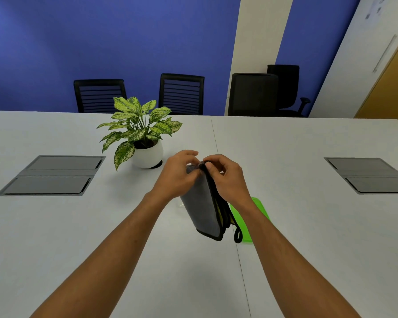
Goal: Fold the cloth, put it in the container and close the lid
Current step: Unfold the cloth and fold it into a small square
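Blue wall (124, 37), black chairs (182, 94)

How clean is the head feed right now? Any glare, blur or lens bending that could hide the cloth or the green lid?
Head view: even, soft light, no glare on the table; wide-angle bending curves the far table edge and tilts the walls; cloth is sharp, held up by left hand and right hand; green lid is mostly hidden behind cloth and right forearm; fingers slightly soft.

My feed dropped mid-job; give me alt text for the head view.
Both hands, left hand and right hand, pinch the top edge of a folded grey cloth with black trim, held hanging above the white table. A bright green plastic lid lies behind it, near a potted leafy plant.
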The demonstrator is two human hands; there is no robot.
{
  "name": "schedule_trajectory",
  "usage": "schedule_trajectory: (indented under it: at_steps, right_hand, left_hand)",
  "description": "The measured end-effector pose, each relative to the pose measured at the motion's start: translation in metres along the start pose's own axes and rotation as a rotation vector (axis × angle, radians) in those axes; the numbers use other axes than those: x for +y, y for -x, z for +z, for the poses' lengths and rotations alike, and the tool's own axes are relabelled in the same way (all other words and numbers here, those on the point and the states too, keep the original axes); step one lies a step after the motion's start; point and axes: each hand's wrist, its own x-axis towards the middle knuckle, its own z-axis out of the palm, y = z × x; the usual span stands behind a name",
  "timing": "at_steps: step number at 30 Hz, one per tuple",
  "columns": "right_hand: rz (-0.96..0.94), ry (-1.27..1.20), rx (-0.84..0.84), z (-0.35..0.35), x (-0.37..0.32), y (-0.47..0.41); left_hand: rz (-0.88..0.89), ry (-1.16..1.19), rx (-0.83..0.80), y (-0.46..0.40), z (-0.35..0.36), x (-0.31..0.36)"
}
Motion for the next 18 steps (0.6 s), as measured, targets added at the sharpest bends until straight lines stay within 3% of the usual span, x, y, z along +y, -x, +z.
schedule_trajectory:
  at_steps: [5,11,14,18]
  right_hand:
    - [0.003,0.006,-0.072,0.0,0.0,0.004]
    - [-0.012,0.034,0.032,-0.005,0.006,0.002]
    - [0.032,-0.011,0.12,-0.017,0.01,-0.003]
    - [0.096,-0.018,0.202,-0.037,0.022,-0.007]
  left_hand:
    - [-0.032,0.017,-0.019,0.001,0.002,0.002]
    - [0.016,-0.087,-0.178,0.003,0.001,-0.01]
    - [-0.07,-0.185,-0.293,0.009,-0.004,-0.026]
    - [-0.162,-0.182,-0.24,0.014,-0.015,-0.047]
